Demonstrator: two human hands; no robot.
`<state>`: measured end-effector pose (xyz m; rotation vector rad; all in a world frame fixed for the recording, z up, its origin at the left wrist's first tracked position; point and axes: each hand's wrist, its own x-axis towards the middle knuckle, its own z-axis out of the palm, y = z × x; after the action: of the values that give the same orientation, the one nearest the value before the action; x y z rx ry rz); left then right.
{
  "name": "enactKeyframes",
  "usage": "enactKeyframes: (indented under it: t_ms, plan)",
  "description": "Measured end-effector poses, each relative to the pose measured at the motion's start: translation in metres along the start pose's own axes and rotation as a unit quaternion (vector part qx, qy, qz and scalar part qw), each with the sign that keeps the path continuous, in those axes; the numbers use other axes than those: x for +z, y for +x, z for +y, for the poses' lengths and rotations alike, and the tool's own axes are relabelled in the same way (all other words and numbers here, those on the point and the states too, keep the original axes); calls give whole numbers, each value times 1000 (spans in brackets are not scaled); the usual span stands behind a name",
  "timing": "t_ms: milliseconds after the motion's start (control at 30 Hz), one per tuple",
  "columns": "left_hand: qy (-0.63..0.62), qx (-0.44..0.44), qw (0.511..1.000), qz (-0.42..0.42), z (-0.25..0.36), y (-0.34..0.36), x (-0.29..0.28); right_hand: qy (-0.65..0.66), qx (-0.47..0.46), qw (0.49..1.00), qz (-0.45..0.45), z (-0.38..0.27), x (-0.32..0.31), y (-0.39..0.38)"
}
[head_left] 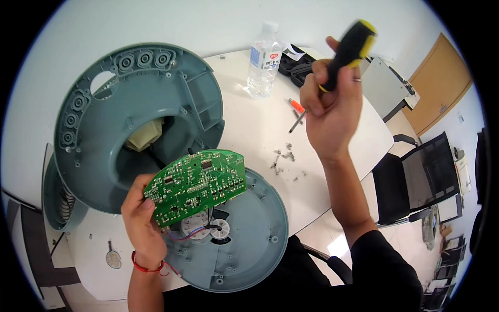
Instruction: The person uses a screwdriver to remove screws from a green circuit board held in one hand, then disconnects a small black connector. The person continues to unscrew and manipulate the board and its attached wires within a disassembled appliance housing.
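Observation:
My left hand [139,221] grips a green circuit board [202,182] by its left edge, fingers partly hidden behind it. The board is tilted so its soldered side shows. Red, blue and black wires [195,233] run below it. Beneath lies a round grey-blue plastic shell [254,249] with a white hub in it. Raised at the right, my right hand [335,104] is closed around a screwdriver [349,54] with a black and yellow handle, its shaft slanting down-left above the table. A large grey-blue plastic housing [101,140] with a wide opening stands behind the board.
Small loose screws [283,158] are scattered on the white table [244,122]. Beyond them are an orange-handled tool [297,105], a water bottle [265,62] and an open black case [296,67]. A small round metallic piece [113,258] lies front left; an office chair [416,177] stands right.

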<state>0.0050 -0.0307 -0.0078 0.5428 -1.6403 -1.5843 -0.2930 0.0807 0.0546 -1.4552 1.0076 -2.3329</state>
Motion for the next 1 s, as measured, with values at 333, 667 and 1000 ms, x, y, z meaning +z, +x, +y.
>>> enactKeyframes:
  t_ms: [333,667,1000]
  plan:
    - [23,56,998,-15,-2,-5,16,462,200,839,-207,2,-11,-4]
    - [128,66,988,46,-4,-19,18,417,188,860,-226,26,-3,-13]
    - [83,15,993,80,-2,-19,19,506,186,826,-163,35,-2,-10]
